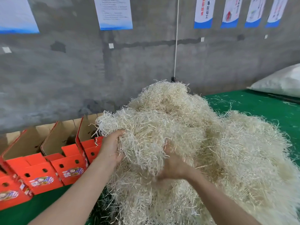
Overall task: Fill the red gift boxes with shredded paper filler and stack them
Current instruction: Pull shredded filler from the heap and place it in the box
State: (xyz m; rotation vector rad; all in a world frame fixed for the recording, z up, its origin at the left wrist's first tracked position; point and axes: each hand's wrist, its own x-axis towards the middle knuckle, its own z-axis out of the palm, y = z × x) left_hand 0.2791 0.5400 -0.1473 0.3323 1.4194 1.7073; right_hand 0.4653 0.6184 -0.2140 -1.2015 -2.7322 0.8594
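A big heap of cream shredded paper filler (211, 143) covers the middle and right of the green table (259, 104). My left hand (111, 146) grips the left side of a lifted clump of filler (142, 135), its fingertips buried in the strands. My right hand (172, 163) holds the same clump from below and the right, fingers curled into it. Red gift boxes (48, 168) stand open in a row at the left, brown cardboard insides showing. The nearest box (90, 143) sits just left of my left hand.
A grey concrete wall (81, 70) with white and blue posters (113, 12) runs behind the table. A white cord (176, 46) hangs down it. A full white sack (279, 83) lies at the far right. Loose strands lie scattered on the green surface.
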